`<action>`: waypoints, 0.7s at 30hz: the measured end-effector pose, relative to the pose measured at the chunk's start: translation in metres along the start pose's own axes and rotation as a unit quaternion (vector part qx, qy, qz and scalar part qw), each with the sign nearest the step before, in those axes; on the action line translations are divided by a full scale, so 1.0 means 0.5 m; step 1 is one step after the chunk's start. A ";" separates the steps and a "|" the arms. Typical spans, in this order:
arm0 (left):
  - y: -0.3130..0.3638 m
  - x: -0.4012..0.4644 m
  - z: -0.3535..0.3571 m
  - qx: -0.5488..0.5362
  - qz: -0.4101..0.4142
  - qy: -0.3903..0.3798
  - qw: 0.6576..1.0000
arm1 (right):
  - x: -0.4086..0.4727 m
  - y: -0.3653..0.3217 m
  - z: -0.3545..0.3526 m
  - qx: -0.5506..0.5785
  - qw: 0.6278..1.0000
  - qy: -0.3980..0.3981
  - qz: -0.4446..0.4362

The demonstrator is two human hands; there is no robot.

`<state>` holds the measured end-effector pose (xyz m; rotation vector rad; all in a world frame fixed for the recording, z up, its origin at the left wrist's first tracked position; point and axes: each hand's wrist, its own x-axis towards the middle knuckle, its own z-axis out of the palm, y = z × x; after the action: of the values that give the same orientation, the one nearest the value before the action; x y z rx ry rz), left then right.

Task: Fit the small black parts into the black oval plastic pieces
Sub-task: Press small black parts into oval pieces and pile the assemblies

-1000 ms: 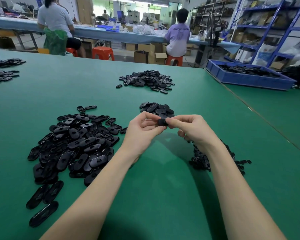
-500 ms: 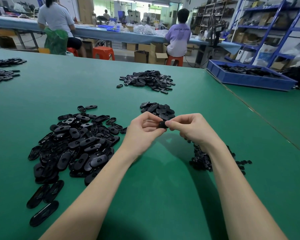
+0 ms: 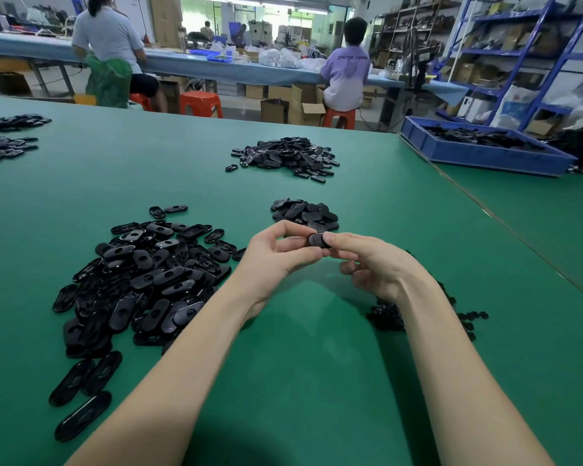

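Fingers (image 3: 342,241) of the right hand (image 3: 377,267) and left hand (image 3: 276,255) pinch one black oval piece (image 3: 318,240) between them above the green desk (image 3: 300,364) — large pile of ovals (image 3: 142,284) left, small parts (image 3: 384,314) under the right wrist.

This is a factory assembly workshop. A wide green-covered desk (image 3: 300,381) carries heaps of black oval plastic pieces (image 3: 142,280). Behind this desk, workers sit on orange plastic stools (image 3: 201,104) at a long blue bench (image 3: 216,70); blue metal shelves (image 3: 525,52) stand to its right.
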<state>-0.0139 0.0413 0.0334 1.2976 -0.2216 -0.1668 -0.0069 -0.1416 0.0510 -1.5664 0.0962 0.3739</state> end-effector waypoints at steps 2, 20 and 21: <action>0.004 0.002 -0.002 -0.047 -0.021 -0.011 0.999 | 0.004 0.002 0.000 0.021 1.000 -0.004 0.005; 0.003 0.005 0.003 -0.054 -0.064 0.034 0.996 | -0.007 -0.016 0.005 -0.141 0.983 0.079 -0.083; 0.001 0.005 0.003 -0.040 -0.064 0.038 0.996 | -0.007 -0.015 0.006 -0.157 0.980 0.082 -0.088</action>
<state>-0.0121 0.0395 0.0345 1.2354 -0.0668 -0.2322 -0.0085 -0.1389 0.0593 -1.9025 0.0271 0.1226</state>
